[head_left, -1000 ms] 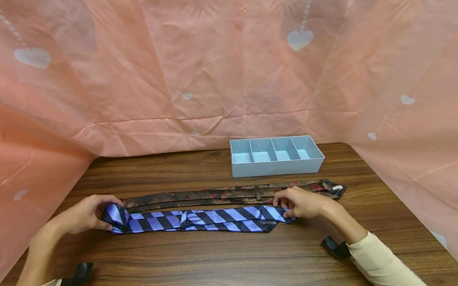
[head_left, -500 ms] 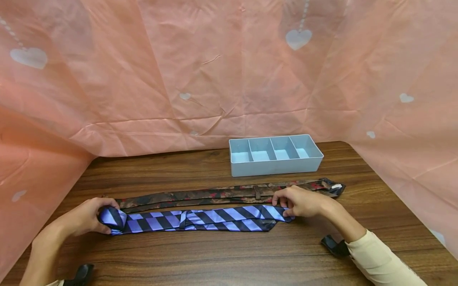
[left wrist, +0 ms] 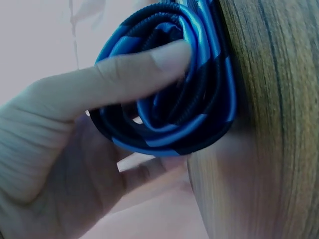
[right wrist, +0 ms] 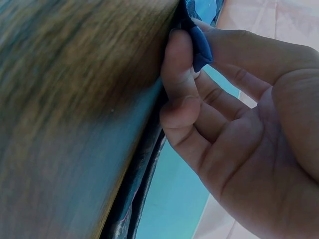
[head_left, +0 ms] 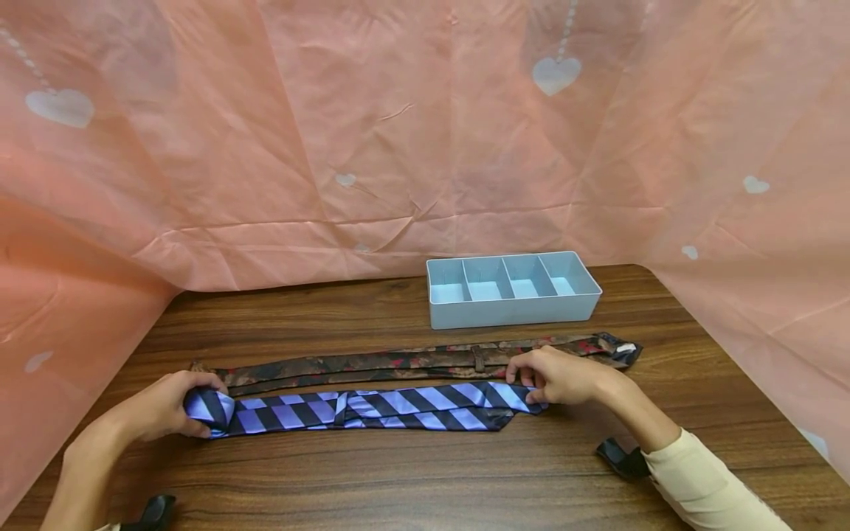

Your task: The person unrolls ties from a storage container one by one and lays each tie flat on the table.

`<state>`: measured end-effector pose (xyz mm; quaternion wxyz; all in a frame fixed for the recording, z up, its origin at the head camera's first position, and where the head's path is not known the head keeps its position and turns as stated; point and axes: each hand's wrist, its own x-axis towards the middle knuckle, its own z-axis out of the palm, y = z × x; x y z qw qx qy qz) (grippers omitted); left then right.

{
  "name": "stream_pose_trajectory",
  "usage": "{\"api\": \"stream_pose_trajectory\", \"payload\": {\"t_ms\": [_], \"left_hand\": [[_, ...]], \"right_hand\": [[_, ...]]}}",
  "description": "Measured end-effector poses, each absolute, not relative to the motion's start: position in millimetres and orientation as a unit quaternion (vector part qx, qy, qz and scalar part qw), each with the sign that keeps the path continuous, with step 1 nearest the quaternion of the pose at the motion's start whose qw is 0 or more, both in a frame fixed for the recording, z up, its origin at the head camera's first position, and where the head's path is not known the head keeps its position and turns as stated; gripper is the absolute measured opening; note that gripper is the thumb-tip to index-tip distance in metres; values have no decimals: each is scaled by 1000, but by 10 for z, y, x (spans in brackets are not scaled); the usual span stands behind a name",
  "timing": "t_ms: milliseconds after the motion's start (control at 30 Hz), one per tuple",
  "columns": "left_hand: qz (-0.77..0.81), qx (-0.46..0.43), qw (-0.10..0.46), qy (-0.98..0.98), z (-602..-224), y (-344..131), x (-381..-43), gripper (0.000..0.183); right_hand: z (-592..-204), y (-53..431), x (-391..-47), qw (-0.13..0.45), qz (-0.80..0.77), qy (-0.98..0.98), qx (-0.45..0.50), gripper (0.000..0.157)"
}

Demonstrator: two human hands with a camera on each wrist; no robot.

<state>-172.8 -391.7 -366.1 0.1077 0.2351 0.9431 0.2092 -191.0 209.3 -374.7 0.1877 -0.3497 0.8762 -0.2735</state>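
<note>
A blue and black striped necktie [head_left: 405,409] lies lengthwise on the wooden table, its left end wound into a roll [left wrist: 219,107]. My left hand [head_left: 162,405] grips that roll, thumb across its coiled face in the left wrist view and fingers round the far side. At the tie's other end, my right hand [head_left: 564,376] pinches the tip [right wrist: 202,47] between thumb and fingers. Just behind, a brown necktie with a dark red floral pattern [head_left: 398,361] is laid out flat; the right hand overlaps part of it in the head view.
A pale blue tray [head_left: 511,311] with several compartments stands at the back right of the wooden table [head_left: 372,479]. Peach cloth [head_left: 398,147] with white hearts hangs behind and along both sides.
The left hand, with the roll in its grip, has shifted slightly left and toward the near edge. My right hand keeps its pinch on the tie's tip in the same place.
</note>
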Motion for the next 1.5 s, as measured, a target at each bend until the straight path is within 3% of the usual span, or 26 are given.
{"api": "stream_pose_trajectory", "payload": {"t_ms": [467, 1033, 1367, 1500], "left_hand": [[302, 337, 53, 890, -3750, -4158, -1741, 41], [315, 347, 2, 883, -3707, -4375, -1655, 49], [339, 331, 72, 878, -3672, -4480, -1635, 40], [309, 314, 75, 895, -3692, -4518, -1644, 38]], "right_hand": [[-3765, 2101, -1915, 190, -275, 875, -350, 26], [-3765, 2103, -1922, 193, -279, 871, -356, 26], [-3773, 2112, -1933, 185, -276, 872, -359, 26], [-3770, 2109, -1929, 181, -276, 873, -360, 26]]}}
